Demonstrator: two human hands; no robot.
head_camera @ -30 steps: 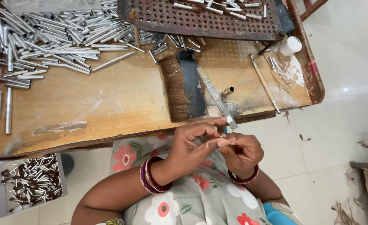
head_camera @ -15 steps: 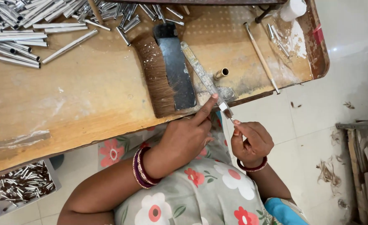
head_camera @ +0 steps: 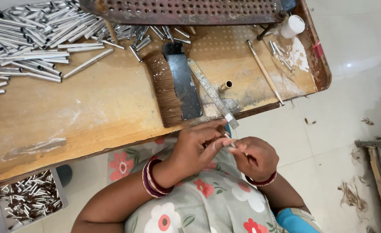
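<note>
Over my lap, just below the edge of the wooden work table (head_camera: 91,112), my left hand (head_camera: 197,146) and my right hand (head_camera: 255,157) meet. Between their fingertips is a small silver metal piece (head_camera: 229,140), pinched from both sides; most of it is hidden by my fingers. A metal ruler (head_camera: 212,92) lies slanted on the table with its lower end sticking out over the edge, right above my hands. Beside it lies a black-handled brush (head_camera: 173,86) with brown bristles.
Many silver metal tubes (head_camera: 31,39) are heaped at the table's far left. A rusty perforated plate (head_camera: 186,11) lies across the back. A small brass tube (head_camera: 226,85), a thin stick (head_camera: 266,73) and a white bottle (head_camera: 292,26) are at the right. A grey tray of small pieces (head_camera: 26,198) stands on the floor.
The view has shifted, so the table sits lower and more to the left in frame. My hands have stayed together below the ruler's end, with fingers working the small piece.
</note>
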